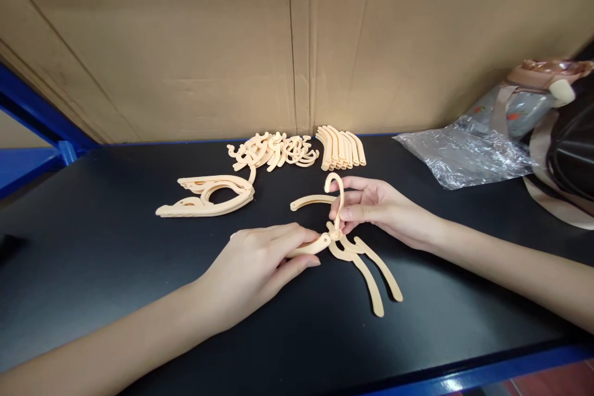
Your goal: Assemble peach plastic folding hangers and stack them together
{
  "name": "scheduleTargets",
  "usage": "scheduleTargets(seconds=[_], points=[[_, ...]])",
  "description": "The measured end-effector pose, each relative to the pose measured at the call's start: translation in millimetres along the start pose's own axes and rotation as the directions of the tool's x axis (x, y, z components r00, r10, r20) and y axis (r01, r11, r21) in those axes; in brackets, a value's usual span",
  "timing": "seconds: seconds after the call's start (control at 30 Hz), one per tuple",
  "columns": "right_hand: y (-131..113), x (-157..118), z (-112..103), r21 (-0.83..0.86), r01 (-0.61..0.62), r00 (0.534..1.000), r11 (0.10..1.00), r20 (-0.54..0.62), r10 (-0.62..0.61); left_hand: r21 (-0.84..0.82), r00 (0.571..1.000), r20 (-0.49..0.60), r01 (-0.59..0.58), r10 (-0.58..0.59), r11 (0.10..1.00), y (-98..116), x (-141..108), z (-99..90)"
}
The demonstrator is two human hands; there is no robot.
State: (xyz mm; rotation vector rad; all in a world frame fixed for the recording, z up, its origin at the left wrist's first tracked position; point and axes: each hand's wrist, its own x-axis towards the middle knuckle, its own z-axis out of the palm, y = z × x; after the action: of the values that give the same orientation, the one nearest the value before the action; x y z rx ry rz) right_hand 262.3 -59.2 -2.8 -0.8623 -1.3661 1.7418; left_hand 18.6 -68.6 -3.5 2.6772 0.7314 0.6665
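My left hand (260, 260) is closed on a cream plastic hanger arm (318, 245), thumb below and fingers above. That arm's end meets the central joint of a folding clothes hanger (335, 234). My right hand (374, 203) pinches the upright hanger hook (342, 195) from the right, just above the joint. Two slim curved pieces (371, 272) spread from the joint towards the front right. Behind my left fingers, a loose-looking curved arm (309, 200) lies on the table; its right end is hidden by the hook and my right fingers.
Folded hangers (232, 195) lie stacked at the left on the black table (116, 247). Farther back are a heap of hooks and small parts (273, 150) and a row of curved arms (341, 147). A clear plastic bag (468, 151) and a strapped bottle (520, 105) sit at the right, before a cardboard wall (208, 43).
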Motion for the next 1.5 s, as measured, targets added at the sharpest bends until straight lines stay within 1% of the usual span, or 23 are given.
scheduleTargets(seconds=[0.2,0.33,0.5,0.67,0.77,0.9,1.0,1.2,1.5], points=[[0,0,0,-0.037,-0.005,0.999,0.999,0.044,0.007,0.021,0.998,-0.019,-0.055,0.055,0.998,-1,2,0.0],[1,0,0,-0.051,-0.012,0.999,0.999,0.048,0.014,0.079,0.993,-0.023,-0.115,0.117,0.990,-2,3,-1.4],[0,-1,2,-0.077,-0.015,0.999,0.997,0.031,0.017,0.149,0.983,-0.027,-0.175,0.181,0.973,-3,4,-2.5],[-1,-1,5,-0.098,-0.024,0.999,0.995,0.019,0.026,0.170,0.975,-0.030,-0.213,0.221,0.962,-3,5,-2.2],[-1,-2,6,-0.113,-0.021,1.000,0.993,-0.015,0.020,0.202,0.972,-0.036,-0.221,0.232,0.954,-4,5,-1.5],[2,-4,9,-0.148,0.004,0.998,0.989,-0.063,-0.014,0.287,0.960,-0.060,-0.246,0.274,0.926,-4,3,-0.8],[3,-5,9,-0.173,0.026,0.997,0.985,-0.074,-0.039,0.336,0.958,-0.046,-0.251,0.282,0.908,-3,3,-1.3],[6,-5,8,-0.197,0.045,0.989,0.979,-0.132,-0.073,0.402,0.965,-0.039,-0.223,0.260,0.888,2,3,-2.3],[6,-6,10,-0.187,0.056,0.987,0.981,-0.137,-0.083,0.448,0.969,-0.022,-0.209,0.244,0.869,1,2,0.6]])
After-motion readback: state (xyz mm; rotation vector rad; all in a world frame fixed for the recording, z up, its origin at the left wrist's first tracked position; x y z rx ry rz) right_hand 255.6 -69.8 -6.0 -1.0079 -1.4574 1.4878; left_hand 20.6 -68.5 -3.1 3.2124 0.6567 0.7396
